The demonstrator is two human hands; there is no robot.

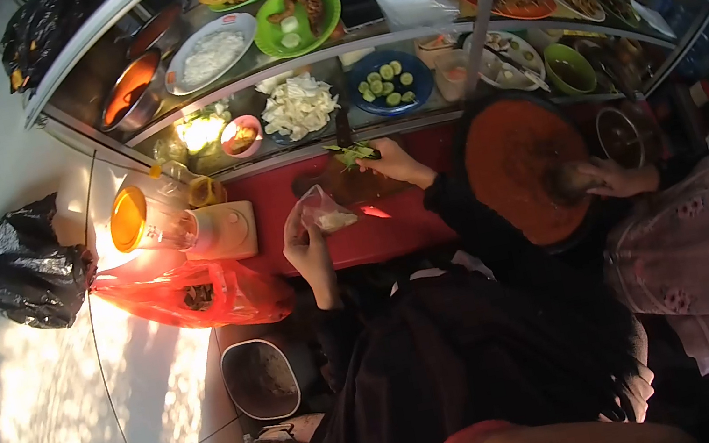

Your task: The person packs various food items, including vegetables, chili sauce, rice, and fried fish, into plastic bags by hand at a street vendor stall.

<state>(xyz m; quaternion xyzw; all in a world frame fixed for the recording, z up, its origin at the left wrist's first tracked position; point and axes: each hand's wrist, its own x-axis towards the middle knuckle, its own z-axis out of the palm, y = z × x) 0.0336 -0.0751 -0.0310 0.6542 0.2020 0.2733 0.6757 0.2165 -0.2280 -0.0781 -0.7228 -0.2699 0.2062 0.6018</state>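
Note:
My left hand [309, 247] pinches a small clear plastic bag [321, 208] by its edge; something pale lies in the bottom of the bag. Further forward, my right hand [397, 166] closes its fingers on a bunch of green leaves [353, 156], held over a brown board [339, 184] on the red tabletop [274, 193]. A dark, narrow object [343, 126] stands just beyond the leaves; I cannot make out its kind. The bag and the leaves are apart from each other.
On the right, a co-worker's hand [608, 177] works in a wide mortar of red paste [519, 159]. Ahead stands a glass food case with sliced cucumber [387, 85] and cut cabbage [298, 106]. A blender [223, 230] and red plastic bag [206, 295] are on the left.

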